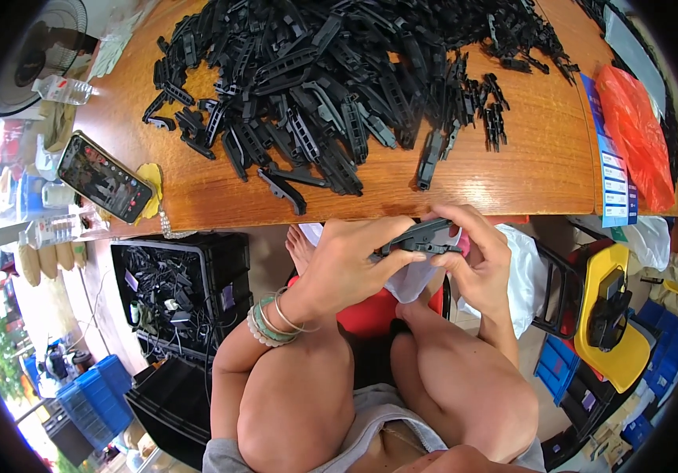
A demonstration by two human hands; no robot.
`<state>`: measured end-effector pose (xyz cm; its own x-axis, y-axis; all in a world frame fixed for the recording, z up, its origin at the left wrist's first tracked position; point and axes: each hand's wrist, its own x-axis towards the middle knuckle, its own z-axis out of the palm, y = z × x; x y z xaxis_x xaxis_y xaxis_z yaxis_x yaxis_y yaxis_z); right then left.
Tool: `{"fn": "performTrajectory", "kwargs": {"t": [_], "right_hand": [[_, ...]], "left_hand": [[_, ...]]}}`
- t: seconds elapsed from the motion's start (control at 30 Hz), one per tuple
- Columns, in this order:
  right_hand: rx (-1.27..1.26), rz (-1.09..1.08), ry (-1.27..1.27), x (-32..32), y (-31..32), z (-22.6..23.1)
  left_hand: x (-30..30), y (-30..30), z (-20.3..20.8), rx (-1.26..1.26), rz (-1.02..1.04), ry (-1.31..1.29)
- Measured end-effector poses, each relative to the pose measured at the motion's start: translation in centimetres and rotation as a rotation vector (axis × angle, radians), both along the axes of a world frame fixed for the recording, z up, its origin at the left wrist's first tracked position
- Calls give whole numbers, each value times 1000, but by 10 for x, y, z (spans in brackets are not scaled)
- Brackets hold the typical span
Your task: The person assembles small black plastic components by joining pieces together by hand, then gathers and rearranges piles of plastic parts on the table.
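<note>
At the near edge of the glossy brown wooden table (524, 185), the left hand (351, 256) and right hand (482, 264) pinch opposite ends of a long, black plastic part (427, 235). Fitting or checking seems underway; next likely calls for steady, careful pressure.

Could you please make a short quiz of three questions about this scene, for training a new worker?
1. True or false: the left hand and the right hand both touch one black part.
2. Where does the phone lie?
A) Left of the pile
B) Right of the pile
C) On top of the pile
3. Fill in: the bracelets are on the ____ wrist.

Key: 1. True. 2. A. 3. Left.
</note>
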<state>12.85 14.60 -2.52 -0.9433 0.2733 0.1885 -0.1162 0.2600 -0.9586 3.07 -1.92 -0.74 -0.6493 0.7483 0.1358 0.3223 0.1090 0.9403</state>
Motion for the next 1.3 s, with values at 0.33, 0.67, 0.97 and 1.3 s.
{"fn": "performTrajectory", "kwargs": {"t": [0.33, 0.67, 0.97, 1.3], "right_hand": [[-94, -53, -56, 9, -4, -7], [-54, -91, -28, 14, -8, -9], [-29, -82, 21, 8, -4, -11], [-348, 85, -290, 2, 17, -3]], "left_hand": [[4, 1, -2, -9, -54, 154], [4, 4, -9, 77, -98, 184], [-2, 5, -7, -21, -126, -657], [-28, 14, -3, -152, 56, 571]]}}
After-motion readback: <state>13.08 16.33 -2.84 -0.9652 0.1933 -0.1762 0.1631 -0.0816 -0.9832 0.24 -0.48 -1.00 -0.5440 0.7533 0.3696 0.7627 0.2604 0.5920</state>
